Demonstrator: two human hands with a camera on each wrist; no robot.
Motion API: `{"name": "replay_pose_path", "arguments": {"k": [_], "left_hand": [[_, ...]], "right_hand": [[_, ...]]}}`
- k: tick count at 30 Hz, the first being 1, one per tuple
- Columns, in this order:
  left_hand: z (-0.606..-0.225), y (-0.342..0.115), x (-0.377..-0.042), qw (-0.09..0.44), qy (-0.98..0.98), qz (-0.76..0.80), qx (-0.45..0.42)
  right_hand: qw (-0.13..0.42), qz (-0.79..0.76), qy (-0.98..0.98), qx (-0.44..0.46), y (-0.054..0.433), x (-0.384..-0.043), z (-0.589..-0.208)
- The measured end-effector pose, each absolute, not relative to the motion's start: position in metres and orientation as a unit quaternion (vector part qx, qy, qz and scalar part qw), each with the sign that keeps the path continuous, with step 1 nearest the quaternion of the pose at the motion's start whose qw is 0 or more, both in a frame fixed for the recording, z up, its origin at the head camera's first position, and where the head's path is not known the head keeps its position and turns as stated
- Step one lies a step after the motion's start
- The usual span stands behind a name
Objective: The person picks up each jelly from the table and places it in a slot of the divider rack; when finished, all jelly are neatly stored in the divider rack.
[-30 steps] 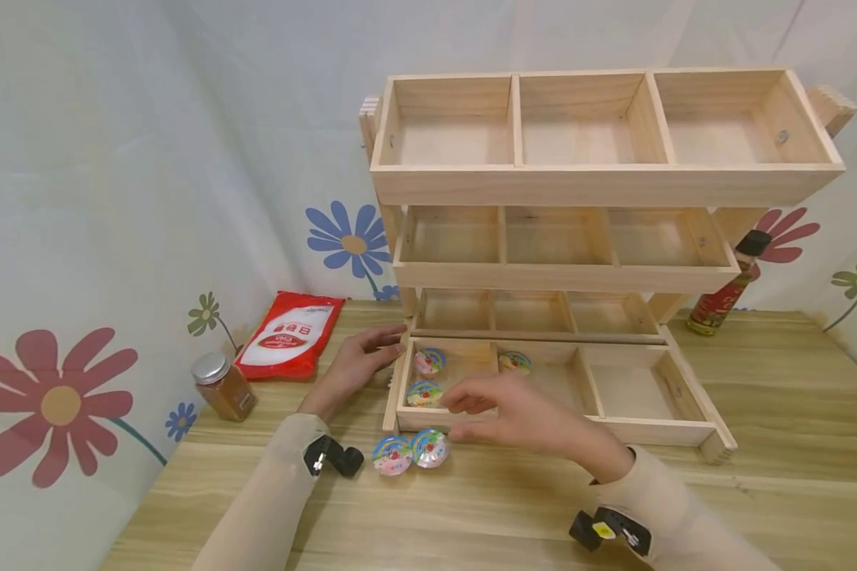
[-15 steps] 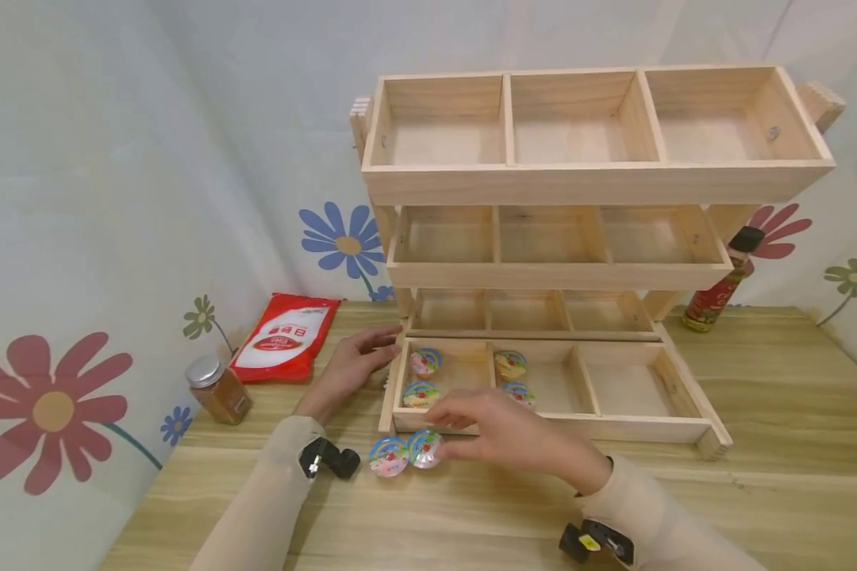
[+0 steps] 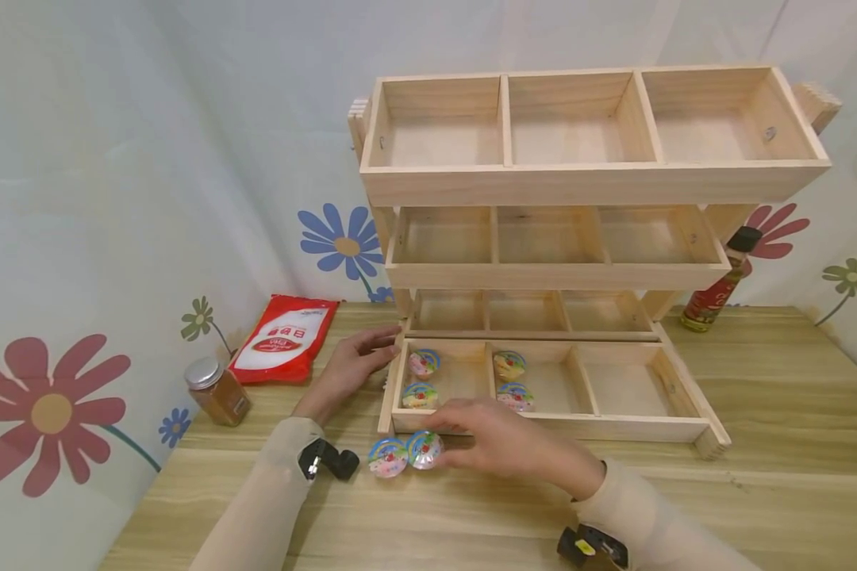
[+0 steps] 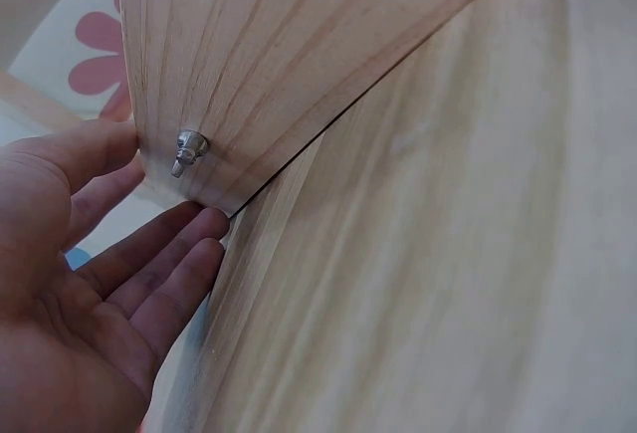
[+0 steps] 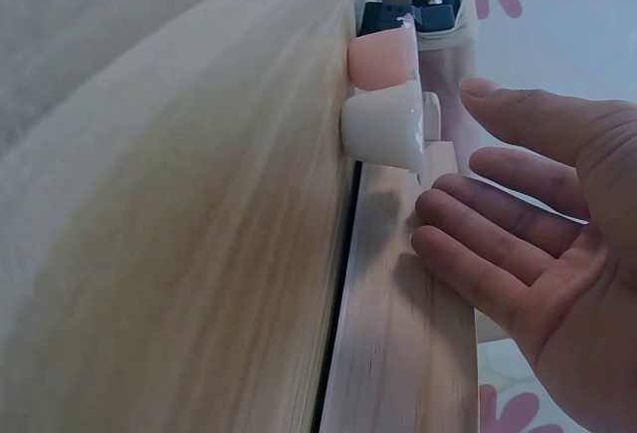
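Note:
My right hand reaches low over the front of the wooden rack, its loosely bent fingers right at the edge of a white jelly cup. In the right wrist view a gap shows between those fingers and the white cup. A pink jelly cup stands beside it on the table. Left of the rack, my left hand touches the side panel with extended fingertips. The bottom tray holds a pink cup and a yellow cup at left, another yellow and pink cup in the middle.
A red and white bag and a spice jar with a silver lid are at the left. Behind the rack's right side stands a dark-capped bottle. Upper trays overhang the bottom one, and a flowered curtain backs the table.
My right hand has moved slightly down and left to the white jelly cup, uncovering the front cup in the middle compartment. My left hand stays at the rack's side.

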State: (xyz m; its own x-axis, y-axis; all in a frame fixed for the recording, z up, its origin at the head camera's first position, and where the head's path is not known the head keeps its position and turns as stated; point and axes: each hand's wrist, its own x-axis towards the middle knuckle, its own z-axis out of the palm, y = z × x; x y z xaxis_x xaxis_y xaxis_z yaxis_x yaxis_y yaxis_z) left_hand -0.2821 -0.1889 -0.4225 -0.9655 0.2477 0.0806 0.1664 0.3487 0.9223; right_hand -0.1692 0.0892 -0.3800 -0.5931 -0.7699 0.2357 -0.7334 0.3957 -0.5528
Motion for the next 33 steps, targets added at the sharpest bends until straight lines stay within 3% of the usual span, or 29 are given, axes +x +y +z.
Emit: {"name": "replay_pose_path", "arguments": {"k": [10, 24, 33], "left_hand": [[-0.423, -0.189, -0.281, 0.041, 0.817, 0.561, 0.125], [-0.423, -0.188, -0.282, 0.041, 0.816, 0.562, 0.127], [-0.423, -0.189, -0.282, 0.043, 0.818, 0.561, 0.123]], "right_hand": [[0.051, -0.296, 0.843, -0.447, 0.084, -0.167, -0.382], [0.036, -0.294, 0.840, -0.455, 0.084, -0.166, -0.386], [0.076, -0.285, 0.849, -0.439, 0.078, -0.165, -0.386]]}}
